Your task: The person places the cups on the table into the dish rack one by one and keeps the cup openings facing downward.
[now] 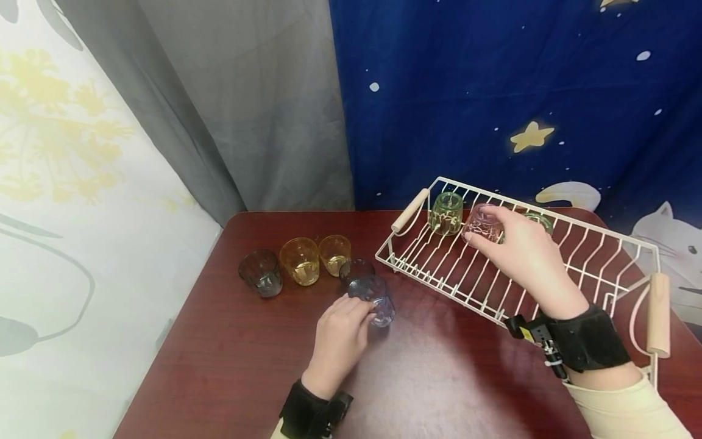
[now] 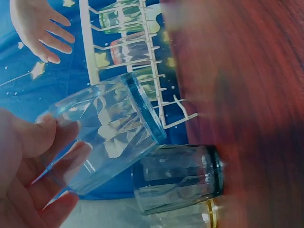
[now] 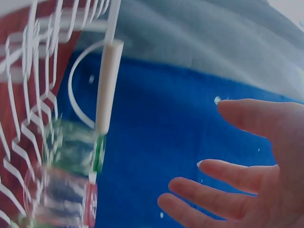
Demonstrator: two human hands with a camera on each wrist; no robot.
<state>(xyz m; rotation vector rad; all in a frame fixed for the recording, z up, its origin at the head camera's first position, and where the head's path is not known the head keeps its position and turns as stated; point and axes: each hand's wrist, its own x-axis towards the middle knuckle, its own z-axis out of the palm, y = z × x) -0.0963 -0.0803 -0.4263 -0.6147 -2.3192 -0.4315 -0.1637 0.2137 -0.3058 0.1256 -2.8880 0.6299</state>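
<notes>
Left hand (image 1: 340, 326) pinches the blue glass (image 1: 386, 312) by its wide end, holding it tilted just left of the rack (image 1: 548, 212); smooth sides and a grip at one end could let it slip. Beside it, also left of the rack, is the dark glass (image 2: 178, 180); whether they touch is unclear, but a careless swing could knock that one over. Right hand (image 1: 526, 256) hangs above the rack, fingers apart and holding nothing; dipping too low, it could topple the pink glass (image 3: 61, 194) in the rack.
</notes>
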